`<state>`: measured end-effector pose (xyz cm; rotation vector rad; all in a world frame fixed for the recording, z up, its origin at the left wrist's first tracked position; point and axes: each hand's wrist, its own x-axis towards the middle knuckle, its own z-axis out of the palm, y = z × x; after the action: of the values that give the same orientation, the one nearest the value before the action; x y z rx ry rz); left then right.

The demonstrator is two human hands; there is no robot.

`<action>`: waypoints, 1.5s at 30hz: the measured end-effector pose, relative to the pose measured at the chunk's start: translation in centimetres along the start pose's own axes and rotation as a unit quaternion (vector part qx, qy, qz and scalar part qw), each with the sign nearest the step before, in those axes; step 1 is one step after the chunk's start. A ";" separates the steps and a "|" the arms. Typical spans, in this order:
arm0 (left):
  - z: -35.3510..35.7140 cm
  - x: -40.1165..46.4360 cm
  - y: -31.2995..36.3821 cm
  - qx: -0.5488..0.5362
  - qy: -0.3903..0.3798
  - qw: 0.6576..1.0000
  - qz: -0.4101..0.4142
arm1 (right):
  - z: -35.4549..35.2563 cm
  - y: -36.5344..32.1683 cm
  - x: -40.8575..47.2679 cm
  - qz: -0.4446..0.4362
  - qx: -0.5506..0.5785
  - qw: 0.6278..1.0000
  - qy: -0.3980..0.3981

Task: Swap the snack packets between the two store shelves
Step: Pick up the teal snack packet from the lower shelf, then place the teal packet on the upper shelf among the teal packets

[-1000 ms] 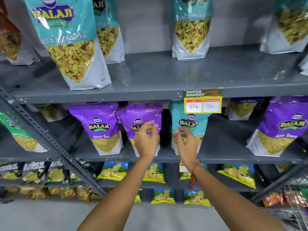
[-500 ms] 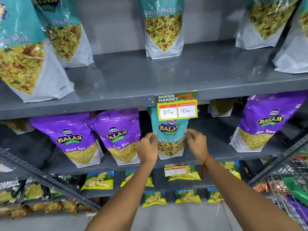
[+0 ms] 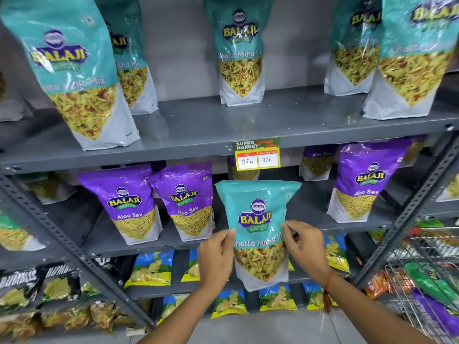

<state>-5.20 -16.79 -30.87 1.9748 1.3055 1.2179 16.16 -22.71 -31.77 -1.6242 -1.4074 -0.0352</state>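
A teal Khatta Mitha Mix packet [image 3: 257,219] hangs upright in the air in front of the middle shelf [image 3: 310,225]. My left hand [image 3: 217,259] pinches its left edge and my right hand [image 3: 304,247] pinches its right edge. Purple Aloo Sev packets [image 3: 130,202] [image 3: 188,199] stand on the middle shelf to the left, and another one [image 3: 365,182] to the right. The upper shelf [image 3: 211,127] carries teal Khatta Mitha Mix packets [image 3: 74,70] [image 3: 241,53] [image 3: 409,60].
A yellow price tag [image 3: 257,155] hangs from the upper shelf's front edge, just above the held packet. Lower shelves hold blue-and-yellow chip packets [image 3: 151,269]. A diagonal metal brace [image 3: 62,234] crosses the left side. A wire trolley [image 3: 422,281] with packets stands at the right.
Both hands closed on the teal packet's sides and pulled it off the middle shelf toward me and slightly down. The view came closer to the shelves.
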 end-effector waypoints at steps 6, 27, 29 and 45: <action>-6.2 3.6 8.2 -0.117 0.077 0.987 0.079 | -5.2 -7.5 5.5 -0.050 0.129 0.986 0.096; -9.7 28.4 17.5 -0.199 0.199 0.957 0.063 | -3.9 -14.2 31.7 -0.084 0.127 0.979 0.135; -9.6 28.6 16.9 -0.204 0.191 0.957 0.081 | -3.9 -14.2 31.7 -0.089 0.137 0.980 0.117; -9.4 26.7 9.2 0.011 -0.141 0.990 0.018 | -3.6 -10.7 27.7 0.002 0.078 0.966 -0.247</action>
<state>-4.96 2.45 -8.14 2.1041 1.1492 0.9020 19.03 -5.42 -7.49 -1.5641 -1.7289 0.5021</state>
